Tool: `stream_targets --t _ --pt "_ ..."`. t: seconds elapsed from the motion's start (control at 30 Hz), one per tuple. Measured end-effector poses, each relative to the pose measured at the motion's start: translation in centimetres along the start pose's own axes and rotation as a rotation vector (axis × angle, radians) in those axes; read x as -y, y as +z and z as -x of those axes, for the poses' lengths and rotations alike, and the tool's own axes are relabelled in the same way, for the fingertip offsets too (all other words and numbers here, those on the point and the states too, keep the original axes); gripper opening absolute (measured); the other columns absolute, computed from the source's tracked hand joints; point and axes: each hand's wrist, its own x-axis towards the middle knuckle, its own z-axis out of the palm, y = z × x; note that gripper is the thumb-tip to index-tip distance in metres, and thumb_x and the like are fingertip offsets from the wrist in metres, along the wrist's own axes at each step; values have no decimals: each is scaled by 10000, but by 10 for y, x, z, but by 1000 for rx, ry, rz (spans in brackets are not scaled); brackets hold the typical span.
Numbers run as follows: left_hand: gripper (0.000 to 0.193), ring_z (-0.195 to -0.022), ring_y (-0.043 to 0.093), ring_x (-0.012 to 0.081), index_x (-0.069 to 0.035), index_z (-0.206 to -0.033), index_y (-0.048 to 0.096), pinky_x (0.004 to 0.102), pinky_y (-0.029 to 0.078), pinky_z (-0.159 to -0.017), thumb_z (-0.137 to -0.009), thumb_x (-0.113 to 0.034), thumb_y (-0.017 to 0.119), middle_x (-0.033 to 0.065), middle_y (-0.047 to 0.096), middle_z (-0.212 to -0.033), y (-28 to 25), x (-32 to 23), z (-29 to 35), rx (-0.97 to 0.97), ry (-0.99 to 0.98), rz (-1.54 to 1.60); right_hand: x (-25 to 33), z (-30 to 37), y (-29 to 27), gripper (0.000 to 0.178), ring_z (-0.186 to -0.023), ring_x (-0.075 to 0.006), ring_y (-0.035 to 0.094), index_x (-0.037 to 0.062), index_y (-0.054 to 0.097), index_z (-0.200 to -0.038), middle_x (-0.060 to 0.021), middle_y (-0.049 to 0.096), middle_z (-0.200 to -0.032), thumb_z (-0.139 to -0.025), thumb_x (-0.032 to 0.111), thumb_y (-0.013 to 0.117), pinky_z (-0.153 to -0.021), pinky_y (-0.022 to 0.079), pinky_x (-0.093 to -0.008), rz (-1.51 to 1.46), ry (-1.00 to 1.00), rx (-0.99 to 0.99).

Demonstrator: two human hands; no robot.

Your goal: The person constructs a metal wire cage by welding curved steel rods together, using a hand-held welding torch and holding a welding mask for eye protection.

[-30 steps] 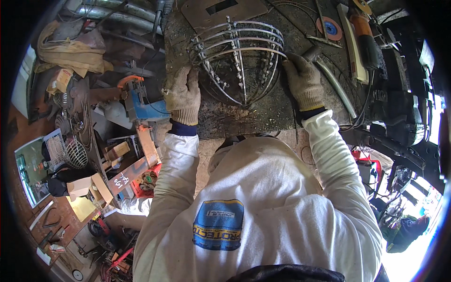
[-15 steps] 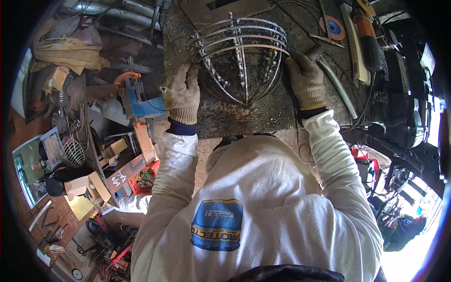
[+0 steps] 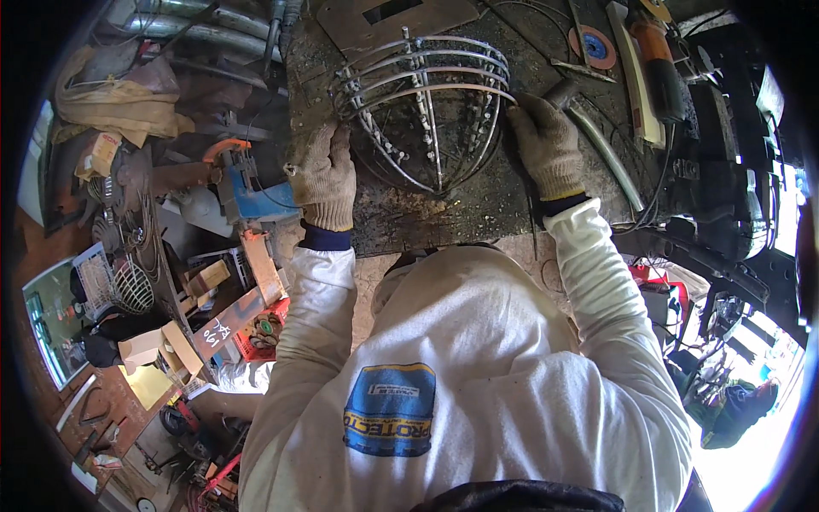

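Note:
A half-dome cage of bent metal rods [image 3: 435, 145] rests on the dark, scorched workbench, its point toward me. Lumpy weld beads dot its lengthwise rods, and several curved bars cross its far part. My left hand [image 3: 322, 179], in a knitted work glove, is closed at the cage's left side, its fingertips partly hidden. On the other side my right hand [image 3: 550, 147], gloved alike, grips the right end of the curved bars with thumb and fingers.
A hammer [image 3: 601, 149] with a metal-tube handle lies just right of my right hand. Farther right are an orange-and-black angle grinder [image 3: 659, 72] and a round abrasive disc [image 3: 595, 47]. A flat steel plate [image 3: 397, 21] lies behind the cage. A blue tool [image 3: 256, 192] stands left.
The whole view has shifted slightly to the left. My hands keep their places on the metal rod cage.

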Motion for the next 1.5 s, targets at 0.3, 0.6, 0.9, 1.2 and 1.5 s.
stream_targets --t 0.3,0.6,0.9,1.2,1.5 --pt "182 -1005 710 284 -14 -1073 734 375 535 -913 -896 -51 709 149 743 -1090 3 7 7 -9 -60 13 -19 26 -28 420 -998 -178 663 3 612 -1311 -121 697 -1164 -928 165 678 -882 531 -310 -260 90 -80" --pt "146 -938 712 352 -54 -1017 745 401 560 -841 -876 -70 712 169 738 -1040 5 -11 -5 -46 -10 96 -28 81 -52 380 -948 -170 685 2 634 -1257 -123 715 -1060 -919 172 671 -838 548 -317 -266 236 -106" --pt "140 -907 716 324 -16 -999 742 387 561 -832 -883 -93 733 183 737 -1024 12 8 -2 -106 152 -46 -23 89 -68 336 -815 -155 700 20 656 -1227 -135 739 -969 -921 158 656 -744 559 -312 -319 413 -35" --pt "172 -890 708 353 -48 -997 751 402 559 -795 -890 -180 729 181 737 -995 2 3 0 -45 37 -137 1 12 -26 393 -1040 -368 675 77 689 -1205 -201 707 -1102 -930 351 631 -903 522 -420 104 16 116" --pt "208 -902 725 233 -51 -1081 732 334 551 -782 -925 -189 722 141 751 -1002 -30 26 -5 153 -47 109 -6 -5 -1 336 -1038 -390 666 129 716 -1159 -192 710 -1089 -952 367 600 -872 527 -456 267 23 29"
